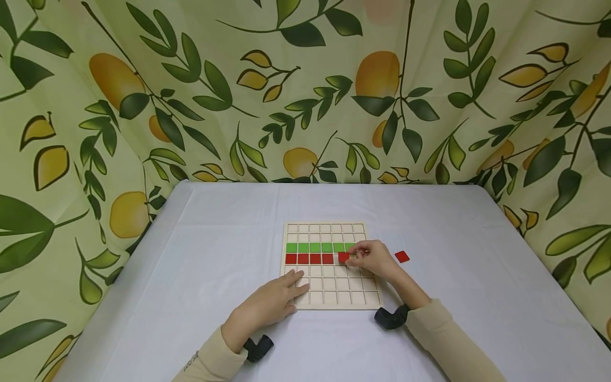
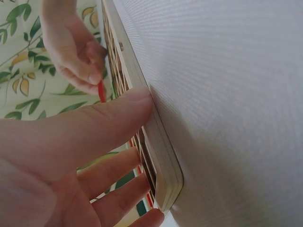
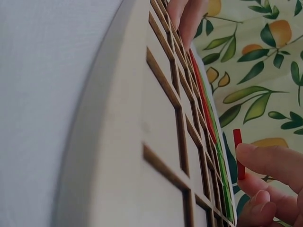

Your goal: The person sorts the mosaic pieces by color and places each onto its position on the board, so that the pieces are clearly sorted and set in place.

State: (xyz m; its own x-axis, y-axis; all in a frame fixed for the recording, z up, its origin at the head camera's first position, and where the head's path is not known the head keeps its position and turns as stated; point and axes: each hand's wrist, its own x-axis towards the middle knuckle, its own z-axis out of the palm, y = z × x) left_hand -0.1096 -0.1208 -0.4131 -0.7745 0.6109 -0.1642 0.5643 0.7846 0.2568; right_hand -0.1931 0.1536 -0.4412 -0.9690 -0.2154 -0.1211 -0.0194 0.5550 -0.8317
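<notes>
A pale wooden grid board [image 1: 329, 297] lies on the table, with a row of green square tiles [image 1: 315, 248] and, just below it, several red tiles [image 1: 309, 259] from the left edge. My right hand [image 1: 374, 258] pinches one red square tile [image 1: 343, 258] between thumb and fingertips, over the red row to the right of the laid ones. In the right wrist view this tile [image 3: 239, 153] stands edge-on, raised off the board. My left hand [image 1: 274, 298] rests on the board's lower left corner, thumb [image 2: 137, 101] against its side edge and fingers relaxed over the top.
One loose red tile [image 1: 402, 257] lies on the white tablecloth [image 1: 453, 239] right of the board, beyond my right wrist. Black wrist devices [image 1: 391, 318] hang below both cuffs. A curtain [image 1: 305, 106] with printed leaves and fruit stands behind the table and along its sides.
</notes>
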